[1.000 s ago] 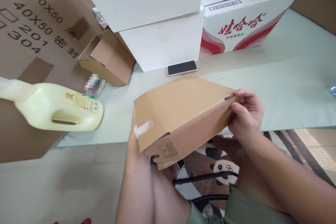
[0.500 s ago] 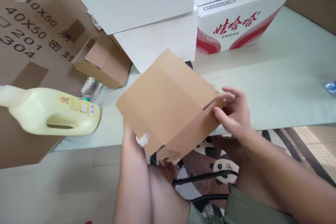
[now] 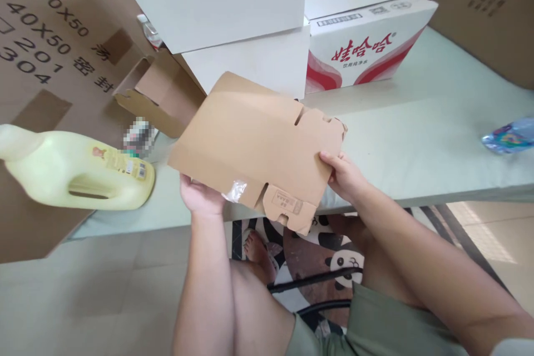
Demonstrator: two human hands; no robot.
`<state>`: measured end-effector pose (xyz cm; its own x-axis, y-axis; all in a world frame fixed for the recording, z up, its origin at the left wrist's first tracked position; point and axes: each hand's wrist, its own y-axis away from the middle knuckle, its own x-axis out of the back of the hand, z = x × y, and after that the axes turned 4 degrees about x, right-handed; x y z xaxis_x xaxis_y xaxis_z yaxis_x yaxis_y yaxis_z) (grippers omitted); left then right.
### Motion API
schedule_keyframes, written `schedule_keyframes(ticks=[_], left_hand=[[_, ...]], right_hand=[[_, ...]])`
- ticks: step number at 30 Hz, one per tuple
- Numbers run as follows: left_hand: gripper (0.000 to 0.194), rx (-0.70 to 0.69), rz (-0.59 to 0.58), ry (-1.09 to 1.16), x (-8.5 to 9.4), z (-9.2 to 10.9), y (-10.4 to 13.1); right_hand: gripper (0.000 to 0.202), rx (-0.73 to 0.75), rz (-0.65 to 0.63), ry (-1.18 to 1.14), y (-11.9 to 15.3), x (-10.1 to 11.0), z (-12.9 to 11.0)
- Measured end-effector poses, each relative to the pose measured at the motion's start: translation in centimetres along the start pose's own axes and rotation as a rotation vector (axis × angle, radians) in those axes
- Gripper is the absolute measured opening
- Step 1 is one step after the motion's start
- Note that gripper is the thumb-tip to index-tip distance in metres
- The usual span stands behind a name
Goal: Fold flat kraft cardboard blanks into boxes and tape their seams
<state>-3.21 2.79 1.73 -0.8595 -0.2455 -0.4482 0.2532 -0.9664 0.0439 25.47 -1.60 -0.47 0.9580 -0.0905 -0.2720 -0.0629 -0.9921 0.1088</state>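
A flattened brown cardboard box with slotted end flaps is held up over the near edge of the table, tilted towards me. My left hand supports it from below at the left corner, most of its fingers hidden under the cardboard. At the right end my right hand pinches the edge, thumb on top. A strip of clear tape hangs at the lower edge near my left hand. Small print shows on the lower flap.
A pale yellow jug lies at the left by a folded brown box. White cartons and a red-and-white water carton stand behind. A blue plastic packet rests on the green-covered table at right.
The cardboard has been flattened out and its flaps on the right now stretch open. My right hand has moved down and left, closing on the edge; my left hand has shifted up and left.
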Motion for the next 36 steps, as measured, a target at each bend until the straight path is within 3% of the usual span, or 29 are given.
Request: schedule_keyframes(ticks=[4, 6, 9, 13, 17, 20, 22, 24, 28, 32, 36], left_hand=[[0.056, 0.215, 0.04, 0.359, 1.0, 0.5, 0.8], [0.057, 0.28, 0.075, 0.425, 1.1, 1.0, 1.2], [0.052, 0.302, 0.097, 0.444, 0.8, 1.6, 1.6], [0.045, 0.306, 0.092, 0.429, 0.1, 1.7, 1.7], [0.041, 0.323, 0.052, 0.44, -0.6, 1.0, 1.4], [0.041, 0.339, 0.054, 0.439, -1.1, 0.6, 1.2], [0.041, 0.35, 0.065, 0.444, -1.3, 0.6, 1.2], [0.041, 0.356, 0.073, 0.454, -1.4, 0.6, 1.1], [0.041, 0.366, 0.075, 0.496, -1.2, 1.0, 1.0], [0.039, 0.363, 0.035, 0.555, -0.6, 1.5, 1.3], [0.041, 0.373, 0.036, 0.635, 0.6, 2.2, 1.7]], right_hand=[[0.052, 0.12, 0.214, -0.014, 1.3, 0.8, -1.3], [0.053, 0.195, 0.357, -0.004, 2.6, 2.7, -2.6], [0.049, 0.258, 0.637, 0.12, 5.5, 7.3, -5.5], [0.036, 0.182, 0.97, 0.591, 8.9, 13.6, -10.7], [0.048, 0.123, 1.099, 1.146, 7.7, 17.2, -15.4], [0.034, 0.142, 1.024, 1.346, 3.5, 18.2, -17.9], [0.025, 0.136, 0.858, 1.223, 0.3, 18.6, -18.8], [0.039, 0.094, 0.68, 1.027, -2.1, 18.8, -19.0], [0.033, 0.065, 0.522, 0.941, -3.9, 18.1, -17.2], [0.02, 0.095, 0.381, 0.978, -4.2, 15.1, -14.6], [0.013, 0.125, 0.186, 1.054, -6.3, 9.3, -11.8]])
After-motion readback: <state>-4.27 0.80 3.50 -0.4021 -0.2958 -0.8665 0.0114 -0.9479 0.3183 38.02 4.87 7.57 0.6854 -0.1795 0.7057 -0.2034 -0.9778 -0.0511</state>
